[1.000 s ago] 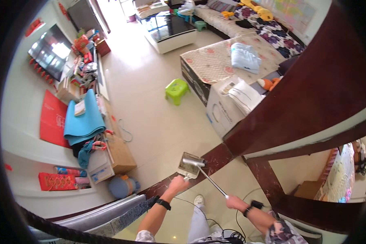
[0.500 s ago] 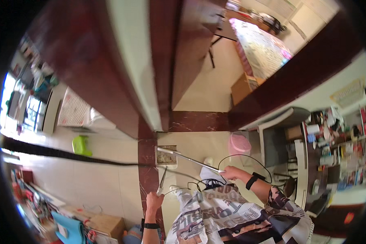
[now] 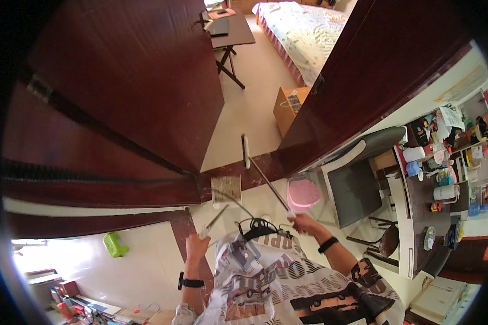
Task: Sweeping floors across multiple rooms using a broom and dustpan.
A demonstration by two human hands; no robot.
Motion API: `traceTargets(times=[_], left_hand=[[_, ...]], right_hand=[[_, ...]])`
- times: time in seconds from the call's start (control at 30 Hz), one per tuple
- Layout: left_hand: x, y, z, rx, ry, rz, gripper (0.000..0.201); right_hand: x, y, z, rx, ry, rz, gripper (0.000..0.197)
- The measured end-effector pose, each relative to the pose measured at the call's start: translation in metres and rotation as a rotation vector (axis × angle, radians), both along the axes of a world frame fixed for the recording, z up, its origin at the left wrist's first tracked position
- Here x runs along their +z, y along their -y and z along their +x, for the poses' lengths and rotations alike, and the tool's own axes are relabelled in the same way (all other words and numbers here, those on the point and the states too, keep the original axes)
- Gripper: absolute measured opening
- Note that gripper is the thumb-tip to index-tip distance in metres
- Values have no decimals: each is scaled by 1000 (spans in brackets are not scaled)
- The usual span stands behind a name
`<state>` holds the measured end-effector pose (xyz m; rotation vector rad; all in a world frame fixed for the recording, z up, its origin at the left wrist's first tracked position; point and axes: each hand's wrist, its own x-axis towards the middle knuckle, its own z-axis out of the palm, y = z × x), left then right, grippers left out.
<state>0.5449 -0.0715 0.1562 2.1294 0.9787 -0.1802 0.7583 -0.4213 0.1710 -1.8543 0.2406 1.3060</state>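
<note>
My right hand [image 3: 308, 224] is closed round the pale end of a thin metal-handled broom [image 3: 271, 187]. Its narrow head [image 3: 246, 151] lies over the dark door threshold, beyond the dustpan. In my left hand [image 3: 197, 248] is the grip of a long-handled dustpan, its stick [image 3: 217, 215] pointing at the pan. The pan [image 3: 226, 190], pale-rimmed with brownish specks inside, rests on the floor by the threshold. Both hands' fingers are wrapped round their handles and partly hidden.
A brown door [image 3: 146, 81] stands ajar on the left, a door panel [image 3: 358, 70] on the right. A pink bin [image 3: 302, 194] and a dark chair [image 3: 352, 192] are at right. Farther in are a folding table [image 3: 236, 32], a box [image 3: 287, 108] and a bed [image 3: 309, 32]. A green stool [image 3: 114, 245] stands left.
The broom's head has gone from over the pan to farther forward, on the threshold. My view has turned, bringing more of the room beyond the doorway into sight. Both hands keep their grips.
</note>
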Motion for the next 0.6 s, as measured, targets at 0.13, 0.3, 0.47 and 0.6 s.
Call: traceTargets(times=[0.13, 0.3, 0.47, 0.6], left_hand=[[-3, -33, 65, -160, 42, 148, 34], [51, -58, 191, -191, 72, 48, 26], [65, -115, 311, -322, -114, 12, 32], [100, -146, 428, -423, -135, -59, 33]], right_hand=[[-48, -43, 97, 109, 117, 144, 38], [-108, -133, 258, -59, -81, 544, 28], [-39, -242, 395, -312, -259, 307, 13], [2, -281, 487, -331, -196, 293, 13]])
